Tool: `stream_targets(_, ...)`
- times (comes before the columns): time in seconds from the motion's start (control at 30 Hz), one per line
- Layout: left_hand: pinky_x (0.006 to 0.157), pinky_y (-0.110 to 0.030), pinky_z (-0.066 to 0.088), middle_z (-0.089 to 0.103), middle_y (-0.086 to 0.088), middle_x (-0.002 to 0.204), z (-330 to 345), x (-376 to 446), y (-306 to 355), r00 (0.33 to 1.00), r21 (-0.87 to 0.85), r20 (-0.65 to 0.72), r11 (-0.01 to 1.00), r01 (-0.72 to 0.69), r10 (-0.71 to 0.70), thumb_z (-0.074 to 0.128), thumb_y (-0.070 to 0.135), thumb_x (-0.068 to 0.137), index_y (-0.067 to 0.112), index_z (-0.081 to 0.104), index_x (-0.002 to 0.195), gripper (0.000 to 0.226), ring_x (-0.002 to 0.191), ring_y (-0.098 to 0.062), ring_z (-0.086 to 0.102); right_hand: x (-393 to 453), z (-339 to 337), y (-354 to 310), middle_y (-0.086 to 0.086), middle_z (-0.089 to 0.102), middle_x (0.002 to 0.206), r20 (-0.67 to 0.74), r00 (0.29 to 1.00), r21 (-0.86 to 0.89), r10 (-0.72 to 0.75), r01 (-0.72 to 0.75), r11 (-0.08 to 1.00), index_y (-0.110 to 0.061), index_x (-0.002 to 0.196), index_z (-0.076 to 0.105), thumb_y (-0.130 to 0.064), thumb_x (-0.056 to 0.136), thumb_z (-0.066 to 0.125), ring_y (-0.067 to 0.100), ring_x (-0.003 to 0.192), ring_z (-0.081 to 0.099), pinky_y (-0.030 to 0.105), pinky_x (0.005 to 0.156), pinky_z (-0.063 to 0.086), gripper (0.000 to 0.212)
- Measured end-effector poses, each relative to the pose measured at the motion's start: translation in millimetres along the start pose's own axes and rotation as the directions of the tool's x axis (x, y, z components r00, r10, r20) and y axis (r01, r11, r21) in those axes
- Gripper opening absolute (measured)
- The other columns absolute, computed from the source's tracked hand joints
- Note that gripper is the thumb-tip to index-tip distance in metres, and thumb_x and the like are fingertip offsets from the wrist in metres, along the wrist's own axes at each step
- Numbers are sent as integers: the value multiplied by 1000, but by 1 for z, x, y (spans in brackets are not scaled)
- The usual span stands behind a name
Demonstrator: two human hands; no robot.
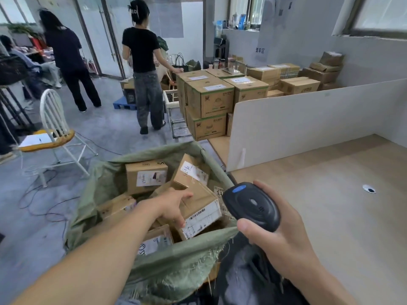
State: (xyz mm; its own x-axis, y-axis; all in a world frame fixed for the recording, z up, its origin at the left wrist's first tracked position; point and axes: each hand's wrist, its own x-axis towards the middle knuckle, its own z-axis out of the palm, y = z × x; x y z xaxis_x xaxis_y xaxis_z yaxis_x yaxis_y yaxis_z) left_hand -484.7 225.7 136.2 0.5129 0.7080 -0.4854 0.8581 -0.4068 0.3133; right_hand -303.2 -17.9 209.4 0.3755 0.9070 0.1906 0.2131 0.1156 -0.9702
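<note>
A green woven sack [176,258] stands open in front of me, filled with several small cardboard parcels bearing white labels. My left hand [174,205] reaches into the sack and grips one cardboard parcel [202,208] by its near corner, fingers over the top and thumb on the side. My right hand [279,234] holds a black handheld barcode scanner [251,205] with a blue button, just right of that parcel and above the sack's rim.
A wooden table [330,205] with a white partition board [308,119] lies to the right. Stacked cartons [209,100] stand behind it. Two people [143,62] stand on the grey floor ahead; a white chair [52,128] and loose cables are at the left.
</note>
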Motion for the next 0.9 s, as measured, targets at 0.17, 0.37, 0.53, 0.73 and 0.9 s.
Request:
stream_targets(0.17,99,-39,46,35,-2,135,37,17,-22,998,-10,33,998,-62,62,95,31,61,49,16,150,120,115,-25,48,14,23,12,-16,73,118,-38,999,-15,27,-28,999,-46,131,56,-52,51,86,15,101,74,40,79,63,86)
stream_targets(0.37,97,-38,48,31,0,136,40,19,-37,985,50,54,985,-165,163,92,32,62,50,13,147,117,114,-23,47,21,45,16,-18,72,116,-58,997,-1,51,-51,999,-50,124,59,-47,53,86,15,94,75,25,68,58,76)
stream_targets(0.53,95,-39,50,33,0,133,40,15,-47,961,98,149,964,-248,232,90,33,64,51,15,147,114,111,-22,47,22,55,20,-15,73,116,-83,994,14,76,-75,997,-44,130,58,-47,52,86,15,98,75,31,71,59,82)
stream_targets(0.73,99,-40,48,36,-1,136,59,22,-41,937,105,280,963,-247,210,88,39,67,50,17,149,109,117,-24,47,19,62,19,-16,73,117,-95,991,3,90,-90,996,-41,130,58,-46,52,86,11,102,74,32,79,61,83)
stream_targets(0.9,90,-38,50,38,-7,128,72,30,-26,943,141,292,968,-208,160,85,35,74,44,17,150,103,111,-29,51,15,60,16,-15,73,117,-118,988,2,99,-100,995,-38,133,58,-45,52,86,12,103,74,37,78,61,87)
